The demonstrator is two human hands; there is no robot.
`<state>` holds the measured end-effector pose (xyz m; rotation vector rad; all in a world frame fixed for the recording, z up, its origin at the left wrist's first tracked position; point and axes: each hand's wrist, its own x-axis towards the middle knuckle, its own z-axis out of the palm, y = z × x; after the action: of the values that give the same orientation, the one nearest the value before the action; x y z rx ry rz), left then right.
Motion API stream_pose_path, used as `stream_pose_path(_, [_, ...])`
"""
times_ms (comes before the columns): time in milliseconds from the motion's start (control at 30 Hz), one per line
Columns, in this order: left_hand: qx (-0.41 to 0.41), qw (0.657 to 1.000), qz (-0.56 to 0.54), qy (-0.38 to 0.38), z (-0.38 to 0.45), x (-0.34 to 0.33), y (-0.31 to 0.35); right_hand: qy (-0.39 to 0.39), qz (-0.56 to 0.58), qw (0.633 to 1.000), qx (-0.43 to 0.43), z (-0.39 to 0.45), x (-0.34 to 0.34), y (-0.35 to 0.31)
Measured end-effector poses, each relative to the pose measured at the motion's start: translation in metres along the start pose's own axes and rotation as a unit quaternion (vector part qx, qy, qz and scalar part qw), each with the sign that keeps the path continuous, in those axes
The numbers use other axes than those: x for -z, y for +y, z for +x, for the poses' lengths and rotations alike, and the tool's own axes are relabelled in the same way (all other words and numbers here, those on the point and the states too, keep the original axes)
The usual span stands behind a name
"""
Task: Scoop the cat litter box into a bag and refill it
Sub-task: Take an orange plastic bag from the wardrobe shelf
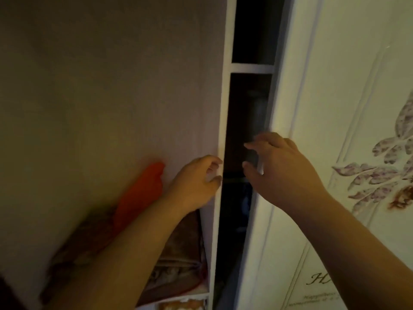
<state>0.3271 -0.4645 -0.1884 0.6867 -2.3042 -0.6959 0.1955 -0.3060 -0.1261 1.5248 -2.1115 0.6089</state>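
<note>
Two bare forearms come up from the bottom edge of the view, nearest the camera, and reach to a narrow dark gap in a wardrobe. The left hand [194, 184] sits at the white frame [220, 153] on the left side of the gap; its fingers curl round the frame's edge, fingertips against the white strip, thumb below. The grip there looks loose, and blur hides how tight it is. The right hand [282, 170] is at the edge of the sliding door [317, 108] on the right side of the gap. Its fingers are spread and bent, tips reaching over the dark opening; whether they hold the door's edge or only hover by it I cannot tell.

The door is pale, with raised lines and a print of purple leaves [380, 166] and some script near its lower right. A white shelf edge [252, 68] crosses the gap high up. Inside the gap it is too dark to make out what is stored.

Left of the frame stands a plain grey-brown panel [100, 86]. Low against it, just behind the left forearm, lies a blurred orange-red thing [143, 193] on folded patterned cloth [178, 260] that rests on a shelf at the bottom edge.

The litter box, scoop and bag do not show in this view.
</note>
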Motion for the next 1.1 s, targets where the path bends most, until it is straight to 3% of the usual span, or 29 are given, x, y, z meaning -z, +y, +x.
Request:
stream_pose_path(100, [0.043, 0.995, 0.092, 0.017, -0.027, 0.033, -0.040, -0.041, 0.043, 0.998, 0.018, 0.007, -0.025, -0.026])
stream_pose_path(233, [0.098, 0.983, 0.154, 0.035, -0.044, 0.114, -0.049, -0.108, 0.088, 0.990, 0.015, 0.050, -0.007, -0.065])
stream_pose_path(500, [0.208, 0.966, 0.149, 0.048, -0.072, 0.197, -0.127, -0.216, 0.159, 0.963, -0.011, 0.094, -0.063, -0.143])
stream_pose_path(800, [0.229, 0.961, 0.155, -0.016, -0.059, 0.239, -0.218, -0.284, 0.157, 0.944, -0.066, 0.122, -0.141, -0.208])
stream_pose_path(1100, [0.253, 0.959, 0.112, -0.057, -0.035, 0.232, -0.266, -0.392, 0.148, 0.904, -0.083, 0.155, -0.189, -0.222])
